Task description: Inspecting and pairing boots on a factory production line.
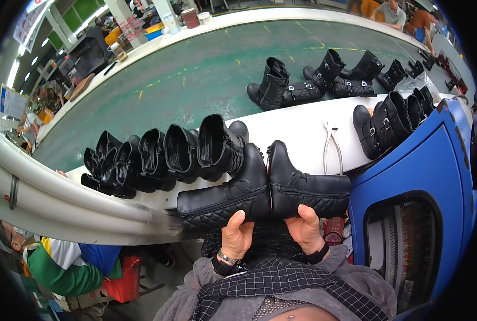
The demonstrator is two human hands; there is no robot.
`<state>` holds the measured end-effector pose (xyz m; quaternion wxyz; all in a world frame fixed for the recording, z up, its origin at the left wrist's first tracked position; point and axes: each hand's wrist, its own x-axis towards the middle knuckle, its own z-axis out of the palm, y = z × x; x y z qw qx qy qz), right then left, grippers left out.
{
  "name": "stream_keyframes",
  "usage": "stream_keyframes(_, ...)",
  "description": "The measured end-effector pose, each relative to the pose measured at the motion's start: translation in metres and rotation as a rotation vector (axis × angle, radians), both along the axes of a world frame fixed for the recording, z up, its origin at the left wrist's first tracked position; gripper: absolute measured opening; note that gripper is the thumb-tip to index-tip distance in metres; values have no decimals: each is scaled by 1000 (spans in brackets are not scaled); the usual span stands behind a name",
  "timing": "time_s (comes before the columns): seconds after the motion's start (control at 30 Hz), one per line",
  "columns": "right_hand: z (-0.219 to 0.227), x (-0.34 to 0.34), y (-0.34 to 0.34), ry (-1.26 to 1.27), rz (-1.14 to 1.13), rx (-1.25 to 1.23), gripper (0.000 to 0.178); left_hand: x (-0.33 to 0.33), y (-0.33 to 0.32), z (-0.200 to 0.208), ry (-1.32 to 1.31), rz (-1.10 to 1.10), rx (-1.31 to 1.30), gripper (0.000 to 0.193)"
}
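Two black boots with quilted shafts lie sole to sole in front of me, their toes pointing away and their shafts spread to either side. My left hand point(235, 235) grips the left boot point(227, 200) from the near side, its thumb against the quilting. My right hand point(306, 230) grips the right boot point(308, 187) the same way. The other fingers of both hands are mostly hidden beneath the boots. Beyond the right boot, a pair of metal pincers point(332, 147) lies on the white bench point(286, 131).
Several black boots point(182, 150) stand in a row at the left. More buckled boots point(385, 125) stand at the right, others on the green conveyor point(195, 80). A blue machine point(409, 171) flanks my right, thick white pipes point(78, 187) my left. Co-workers point(62, 267) are nearby.
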<state>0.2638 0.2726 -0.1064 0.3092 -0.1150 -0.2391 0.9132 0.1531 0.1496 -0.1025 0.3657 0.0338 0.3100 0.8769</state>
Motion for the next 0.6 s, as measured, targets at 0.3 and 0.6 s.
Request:
stream_keyframes(0.3, 8, 9, 5, 7, -97, 74, 52, 10, -1, 8, 153, 87, -66, 39)
stream_keyframes(0.6, 85, 8, 36, -471, -203, 888, 39, -7, 28, 48, 1443, 75, -795, 57)
